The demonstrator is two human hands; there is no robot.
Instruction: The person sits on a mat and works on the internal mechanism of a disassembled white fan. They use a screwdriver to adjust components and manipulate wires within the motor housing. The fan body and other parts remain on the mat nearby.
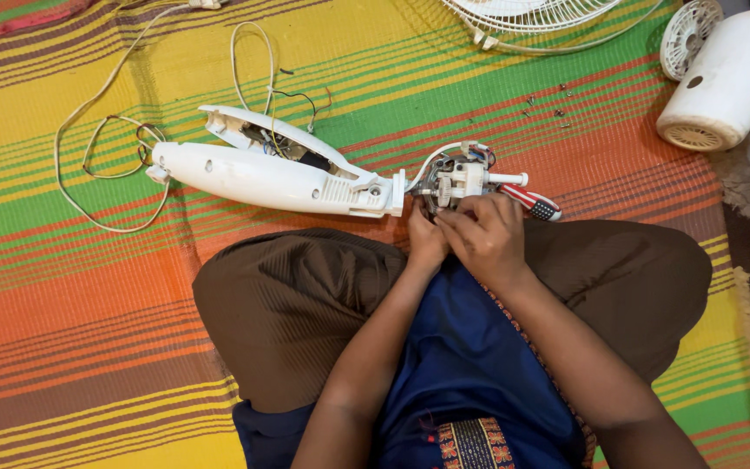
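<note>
A: Looking at the middle of the frame, what are the hands on?

B: Both meet at the small motor assembly [455, 181], the grey and white block at the right end of the long white fan housing [271, 178]. The left hand [427, 241] has its fingers curled against the assembly's lower edge; the right hand [488, 234] is bent over it, fingertips pinched together on a part too small to make out.

A: And where does it all lie?

B: On the striped mat [88, 287], just above the person's crossed legs. A red-handled screwdriver [533, 203] lies just beside the right hand. Loose screws [549, 108] sit further up, near the white motor cover [726, 82] at upper right. A white cord [110, 174] loops at the left.
</note>
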